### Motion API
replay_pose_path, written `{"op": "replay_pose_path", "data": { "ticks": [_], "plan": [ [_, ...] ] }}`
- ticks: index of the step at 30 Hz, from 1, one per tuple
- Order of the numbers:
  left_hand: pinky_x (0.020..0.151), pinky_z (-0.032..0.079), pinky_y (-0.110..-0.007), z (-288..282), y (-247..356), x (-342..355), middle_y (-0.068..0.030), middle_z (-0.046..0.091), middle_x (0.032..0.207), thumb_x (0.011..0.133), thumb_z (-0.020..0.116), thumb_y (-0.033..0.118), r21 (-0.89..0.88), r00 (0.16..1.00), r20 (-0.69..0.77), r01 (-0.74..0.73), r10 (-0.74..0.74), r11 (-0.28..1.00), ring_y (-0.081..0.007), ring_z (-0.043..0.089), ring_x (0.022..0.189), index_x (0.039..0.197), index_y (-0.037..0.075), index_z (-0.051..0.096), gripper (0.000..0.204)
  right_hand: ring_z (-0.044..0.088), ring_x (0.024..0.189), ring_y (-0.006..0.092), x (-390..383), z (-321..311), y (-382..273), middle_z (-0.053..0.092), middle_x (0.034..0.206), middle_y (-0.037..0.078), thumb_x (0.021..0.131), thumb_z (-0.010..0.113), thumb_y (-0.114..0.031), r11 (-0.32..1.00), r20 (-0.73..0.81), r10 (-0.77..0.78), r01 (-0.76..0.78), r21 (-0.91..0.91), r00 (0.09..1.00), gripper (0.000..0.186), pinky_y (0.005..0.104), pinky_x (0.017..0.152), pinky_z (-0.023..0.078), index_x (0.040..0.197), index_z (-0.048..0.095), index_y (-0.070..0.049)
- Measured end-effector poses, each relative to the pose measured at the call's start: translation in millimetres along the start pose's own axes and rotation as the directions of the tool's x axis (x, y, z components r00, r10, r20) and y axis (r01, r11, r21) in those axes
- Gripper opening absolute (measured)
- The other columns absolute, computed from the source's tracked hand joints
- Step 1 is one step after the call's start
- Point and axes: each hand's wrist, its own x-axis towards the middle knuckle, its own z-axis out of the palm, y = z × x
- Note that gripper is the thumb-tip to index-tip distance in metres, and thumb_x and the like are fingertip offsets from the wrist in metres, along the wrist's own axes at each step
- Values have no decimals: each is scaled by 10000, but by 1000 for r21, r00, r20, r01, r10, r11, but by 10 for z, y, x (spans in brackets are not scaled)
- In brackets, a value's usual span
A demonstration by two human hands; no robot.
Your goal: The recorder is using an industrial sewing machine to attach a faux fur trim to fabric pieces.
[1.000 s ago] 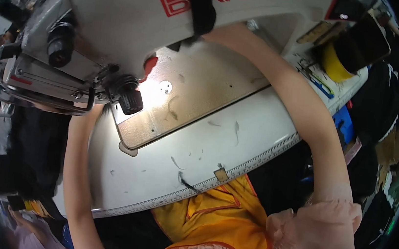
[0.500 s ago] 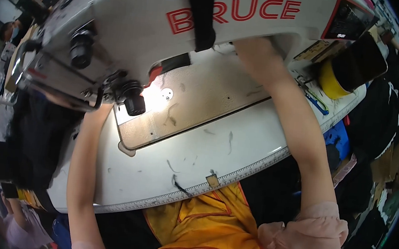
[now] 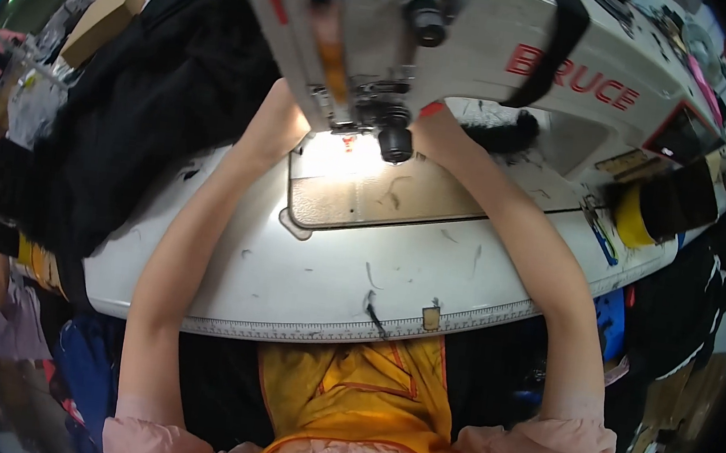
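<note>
A white sewing machine [image 3: 481, 56] stands before me, its lamp lighting the metal needle plate [image 3: 357, 203]. My left hand [image 3: 282, 119] reaches behind the left side of the machine's head, beside the black cloth [image 3: 172, 97] heaped there. Under the machine's arm, just right of the needle area, is my right hand [image 3: 435, 132]. The machine head hides the fingers of both hands, so what they hold cannot be seen. A dark, fuzzy-looking piece of material [image 3: 508, 134] lies beyond my right forearm, under the machine's arm.
Along the front edge of the white table [image 3: 329, 285] runs a measuring tape [image 3: 342, 334]. To the right stand a yellow-and-black container [image 3: 637, 217] and blue-handled snips [image 3: 601, 240]. A cardboard box [image 3: 105, 14] sits at far left. Other people are at the left edge.
The view has shifted, so the machine appears farther right. My right hand has come left from deep under the machine's arm to near the needle. Dark material now shows behind my right forearm.
</note>
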Motion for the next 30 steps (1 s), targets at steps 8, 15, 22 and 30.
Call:
{"op": "replay_pose_path", "data": {
  "ticks": [8,15,22,30],
  "plan": [
    [583,480,-300,-533,549,-706,-63,597,719,707,645,-4,342,980,178,19,-85,939,-206,590,631,1008,86,663,315,623,808,330,-510,-607,-300,658,866,153,773,638,-191,993,213,83,-98,61,973,272,390,759,474,999,649,-40],
    [670,489,-293,-324,843,-574,-28,619,846,681,625,38,238,874,480,-41,-80,970,-196,619,798,924,94,681,256,623,803,329,-564,-710,-666,621,996,136,803,534,-149,984,709,1,-126,123,705,632,397,729,492,1401,332,-186],
    [817,436,-318,-147,578,-442,-13,574,964,706,621,131,462,904,341,-401,260,791,-195,532,962,828,97,668,135,632,852,213,-575,-490,-513,618,969,-8,749,607,-95,848,247,-255,340,-407,935,301,305,745,509,1024,668,-201],
    [698,470,-308,-28,474,-369,-57,615,782,746,691,143,177,940,213,232,-267,957,-217,576,753,859,92,663,127,590,715,185,-271,-178,-536,593,774,54,735,731,-214,984,296,177,-162,-75,938,222,298,652,464,910,655,-102]
  ]
}}
